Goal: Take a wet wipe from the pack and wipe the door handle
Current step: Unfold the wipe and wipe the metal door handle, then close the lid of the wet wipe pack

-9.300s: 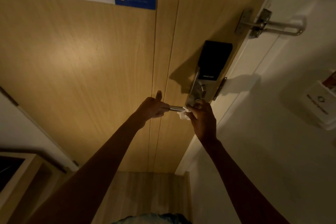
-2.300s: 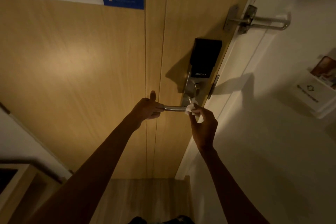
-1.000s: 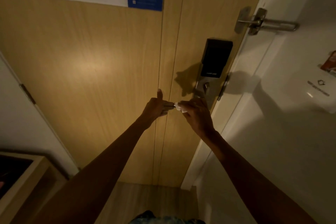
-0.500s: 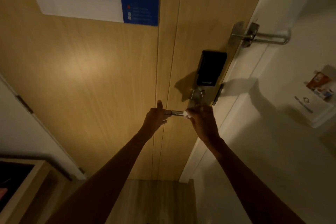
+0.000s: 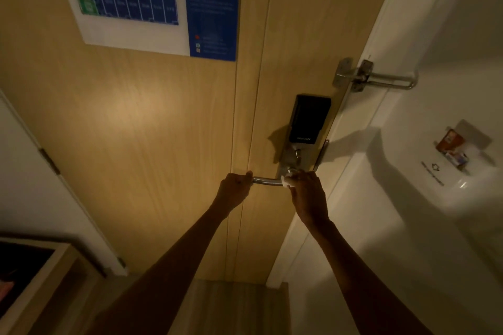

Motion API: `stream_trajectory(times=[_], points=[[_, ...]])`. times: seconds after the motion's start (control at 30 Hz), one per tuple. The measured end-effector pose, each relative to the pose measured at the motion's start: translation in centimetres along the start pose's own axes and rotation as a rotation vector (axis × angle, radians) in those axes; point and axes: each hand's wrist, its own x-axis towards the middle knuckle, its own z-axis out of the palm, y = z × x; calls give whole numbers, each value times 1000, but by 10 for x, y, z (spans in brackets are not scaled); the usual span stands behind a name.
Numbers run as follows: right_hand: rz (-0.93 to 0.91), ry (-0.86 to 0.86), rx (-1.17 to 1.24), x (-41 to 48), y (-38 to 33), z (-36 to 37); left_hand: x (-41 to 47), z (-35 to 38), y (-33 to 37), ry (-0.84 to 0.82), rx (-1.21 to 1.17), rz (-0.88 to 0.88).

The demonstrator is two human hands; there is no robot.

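A silver lever door handle (image 5: 268, 181) sticks out to the left from the lock plate on a light wooden door (image 5: 152, 122). My left hand (image 5: 234, 191) is closed around the free end of the handle. My right hand (image 5: 307, 196) pinches a small white wet wipe (image 5: 288, 181) against the handle's base, right where it meets the plate. Only a crumpled bit of the wipe shows past my fingers. The pack of wipes is not in view.
A black electronic lock panel (image 5: 309, 119) sits above the handle. A metal swing latch (image 5: 375, 79) spans door and white frame. A blue evacuation plan (image 5: 152, 0) hangs on the door. A card holder (image 5: 451, 149) is on the right wall, a wooden shelf (image 5: 35, 275) at lower left.
My right hand slid the wipe along the handle toward the lock plate, from the middle of the lever to its base. My left hand kept its hold; the camera tilted upward.
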Motion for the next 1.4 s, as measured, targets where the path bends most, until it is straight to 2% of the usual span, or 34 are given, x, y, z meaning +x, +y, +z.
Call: stream_trajectory(times=[0.13,0.3,0.5,0.7,0.9,1.13,1.27,1.4], points=[[114,-38,24,-4,-9,-11,-18,-1,14,19,55,-21],[128,-67,43,-10,-19,-25,-36,-13,8,50,200,10],[50,-72,121,-16,-45,-25,-66,-53,-17,192,351,25],[-51,-208,190,-19,-101,4,-105,-105,-42,334,469,-29],[-178,-356,229,-23,-190,61,-141,-181,-87,475,494,-174],[-343,-510,297,-30,-336,142,-196,-293,-165,567,451,-384],[-389,-631,332,-42,-421,192,-231,-360,-215,686,432,-461],[-408,-696,371,-52,-495,237,-253,-421,-255,729,452,-546]])
